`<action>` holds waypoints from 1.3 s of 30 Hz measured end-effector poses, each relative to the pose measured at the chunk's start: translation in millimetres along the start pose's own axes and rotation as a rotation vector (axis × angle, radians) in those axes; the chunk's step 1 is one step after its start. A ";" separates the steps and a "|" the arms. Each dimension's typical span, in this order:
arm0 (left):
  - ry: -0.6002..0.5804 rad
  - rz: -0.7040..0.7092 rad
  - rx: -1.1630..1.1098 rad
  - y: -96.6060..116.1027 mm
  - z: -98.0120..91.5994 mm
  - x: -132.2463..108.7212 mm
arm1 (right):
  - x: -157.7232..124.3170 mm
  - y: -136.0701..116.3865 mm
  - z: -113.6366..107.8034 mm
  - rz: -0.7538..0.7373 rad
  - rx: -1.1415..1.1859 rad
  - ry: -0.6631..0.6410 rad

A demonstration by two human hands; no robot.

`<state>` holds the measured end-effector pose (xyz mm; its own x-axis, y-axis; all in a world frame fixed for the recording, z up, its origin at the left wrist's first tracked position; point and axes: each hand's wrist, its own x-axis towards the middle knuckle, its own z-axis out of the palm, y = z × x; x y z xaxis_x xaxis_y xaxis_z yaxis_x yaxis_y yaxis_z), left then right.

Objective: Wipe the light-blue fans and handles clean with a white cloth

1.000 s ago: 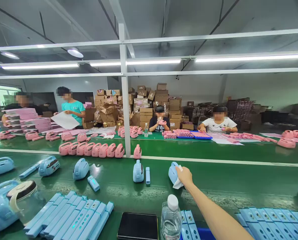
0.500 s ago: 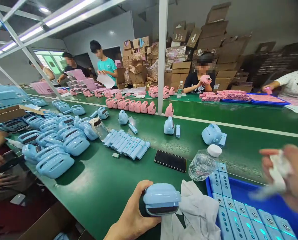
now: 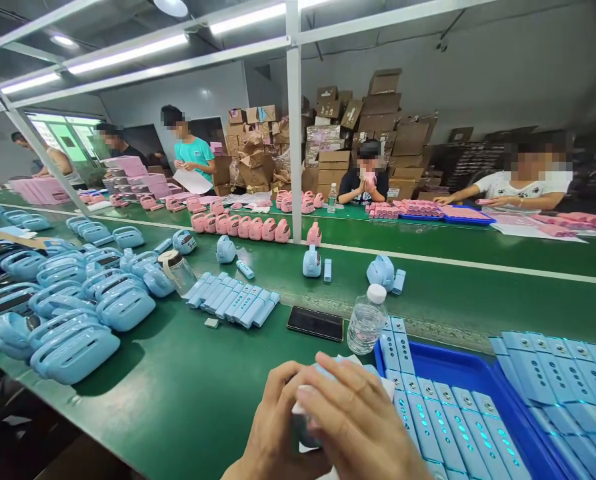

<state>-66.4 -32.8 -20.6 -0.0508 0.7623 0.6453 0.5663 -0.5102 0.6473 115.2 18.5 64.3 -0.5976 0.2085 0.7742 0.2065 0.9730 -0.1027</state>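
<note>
At the bottom centre, my left hand (image 3: 271, 430) grips a light blue handheld device (image 3: 304, 430), which my fingers mostly hide. My right hand (image 3: 361, 420) lies over the device from the right and presses a white cloth (image 3: 299, 405) against it. Both hands hover over the near edge of the green table (image 3: 188, 387). Just right of them is a blue tray (image 3: 431, 355) holding rows of light blue bars with lit dots.
A water bottle (image 3: 366, 324) and a black phone (image 3: 315, 323) lie just beyond my hands. Blue devices (image 3: 73, 307) pile up at the left, with a row of blue bars (image 3: 233, 301) beside them. Pink devices (image 3: 243, 227) line the belt by a white post (image 3: 294, 133). Several people work across the table.
My right hand came back from a blue device on the belt with the cloth and now covers the device in my left hand. The view dropped toward the table.
</note>
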 end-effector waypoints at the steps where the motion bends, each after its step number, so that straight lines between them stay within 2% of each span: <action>1: 0.003 0.011 0.013 3.1 -3.1 0.5 | -4.9 5.4 0.4 0.139 0.067 0.019; 3: 0.005 -0.044 -0.014 10.4 -9.2 2.4 | -17.4 16.3 -1.4 0.558 0.282 0.022; 5: -0.034 -0.262 -0.178 19.0 -12.1 4.7 | -27.8 22.9 -3.3 0.929 0.504 0.016; 7: -0.107 -0.486 -0.440 28.5 -11.5 7.7 | -33.2 22.8 -2.5 1.130 0.688 0.061; 9: -0.136 -0.589 -0.678 38.1 -9.6 11.8 | -34.4 18.2 0.7 1.215 0.768 0.107; 11: -0.131 -0.595 -0.828 46.4 -8.7 16.5 | -34.4 13.8 3.9 1.233 0.728 0.121; 14: -0.112 -0.606 -0.867 54.5 -9.1 22.0 | -36.5 13.5 3.9 1.201 0.661 0.143; 17: -0.051 -0.640 -0.782 58.9 -7.1 23.6 | -39.5 14.3 -1.2 1.303 0.653 0.312; 19: 0.006 -0.648 -0.658 60.9 -3.0 22.9 | -39.4 8.4 -3.9 1.309 0.512 0.428; 20: 0.036 -0.638 -0.574 61.6 -0.4 22.2 | -38.5 3.0 -4.1 1.221 0.400 0.439; 21: 0.055 -0.622 -0.491 61.8 2.0 21.2 | -37.2 -3.2 -3.4 1.043 0.294 0.399; 24: 0.048 -0.531 -0.411 59.4 6.7 17.1 | -33.1 -17.8 1.6 0.346 0.088 0.175; 25: 0.053 -0.507 -0.415 57.6 6.9 15.7 | -32.8 -18.4 2.9 0.191 0.078 0.128; 26: 0.073 -0.495 -0.411 55.8 6.4 14.4 | -33.3 -16.4 3.2 0.124 0.081 0.111; 27: 0.109 -0.499 -0.391 54.0 5.4 13.3 | -34.9 -12.2 2.5 0.163 0.089 0.132; 28: 0.152 -0.518 -0.360 52.6 4.2 12.5 | -37.5 -6.7 1.1 0.280 0.115 0.173; 30: 0.198 -0.573 -0.346 51.6 1.8 11.3 | -44.3 3.2 -1.7 0.632 0.271 0.223; 32: 0.174 -0.597 -0.431 53.4 1.5 10.2 | -50.9 5.0 -1.4 1.010 0.559 0.263; 33: 0.156 -0.585 -0.464 55.1 2.6 9.7 | -53.2 2.1 0.4 1.114 0.722 0.287; 36: 0.129 -0.501 -0.463 61.4 9.1 8.3 | -55.8 -14.1 9.1 1.167 1.073 0.374; 39: 0.091 -0.447 -0.553 65.0 14.5 7.3 | -56.0 -23.0 12.7 1.144 1.214 0.396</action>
<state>-18.1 -54.6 20.3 -0.2629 0.9215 0.2858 -0.0231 -0.3022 0.9530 134.1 -14.3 15.3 -0.3233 0.9449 0.0512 -0.4139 -0.0925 -0.9056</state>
